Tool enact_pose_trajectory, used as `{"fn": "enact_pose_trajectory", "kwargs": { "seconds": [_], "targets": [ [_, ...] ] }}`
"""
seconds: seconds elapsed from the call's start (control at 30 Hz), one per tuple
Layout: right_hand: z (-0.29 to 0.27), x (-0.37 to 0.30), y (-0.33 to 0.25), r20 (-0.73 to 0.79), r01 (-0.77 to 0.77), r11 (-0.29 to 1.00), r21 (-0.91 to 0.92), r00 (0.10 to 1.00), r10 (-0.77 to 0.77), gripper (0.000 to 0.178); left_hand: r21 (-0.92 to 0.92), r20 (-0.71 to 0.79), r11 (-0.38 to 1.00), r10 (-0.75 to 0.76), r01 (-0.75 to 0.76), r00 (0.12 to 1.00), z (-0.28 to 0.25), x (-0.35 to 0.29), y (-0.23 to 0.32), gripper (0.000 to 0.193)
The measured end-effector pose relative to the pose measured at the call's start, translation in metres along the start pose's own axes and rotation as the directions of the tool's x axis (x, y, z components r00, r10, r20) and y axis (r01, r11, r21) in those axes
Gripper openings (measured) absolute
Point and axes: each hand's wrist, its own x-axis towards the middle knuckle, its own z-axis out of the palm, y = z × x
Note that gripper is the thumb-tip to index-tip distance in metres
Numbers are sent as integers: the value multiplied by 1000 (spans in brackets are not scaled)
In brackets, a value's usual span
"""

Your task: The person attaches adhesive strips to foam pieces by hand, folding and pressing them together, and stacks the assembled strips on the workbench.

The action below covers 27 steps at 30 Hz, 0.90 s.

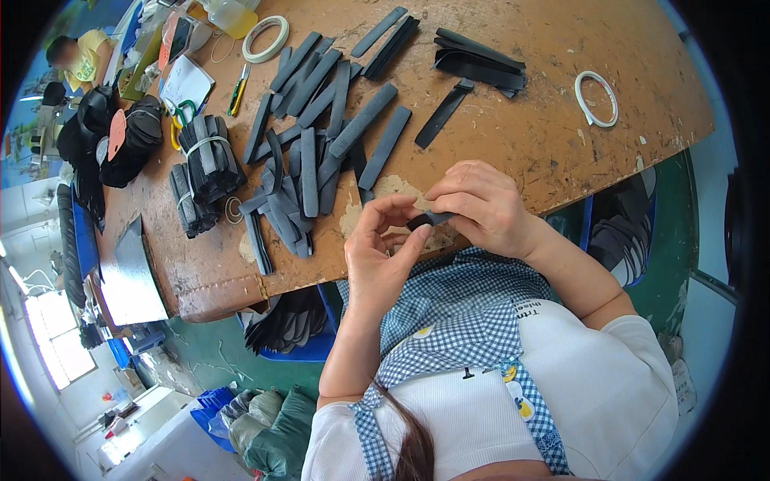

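Observation:
A short dark grey strip of material (431, 219) is held between my two hands, just above the near edge of the table. My left hand (386, 240) pinches one end of it between thumb and fingers. The other end is gripped by the bent fingers of my right hand (485, 202), which partly cover it. Ahead and to the left lies a loose heap of similar grey strips (309, 172). Beyond my hands, a single black strip (443, 114) rests near a stack of flat dark strips (481, 64).
Bundles of strips tied with bands (210, 160) stand at the left, near green-handled scissors (186, 112) and a cutter knife (238, 90). Tape rolls lie at the back (265, 39) and right (596, 99). Blue bins (327, 325) sit below the worn wooden table (545, 144). Another person (90, 60) is far left.

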Motion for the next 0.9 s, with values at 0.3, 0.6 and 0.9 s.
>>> {"fn": "enact_pose_trajectory", "kwargs": {
  "seconds": [0.3,0.6,0.9],
  "targets": [
    [-6,-1,0,-33,0,1000,-15,999,-1,23,32,32,998,52,-53,998,3,-1,-3,17],
    [-5,-2,-1,48,-29,999,-36,998,31,18,-76,-26,991,110,-112,994,-5,6,-5,8],
    [-23,18,-33,395,-711,565,418,703,592,14,-11,-188,971,231,-238,954,-18,5,13,24]
  ]
}}
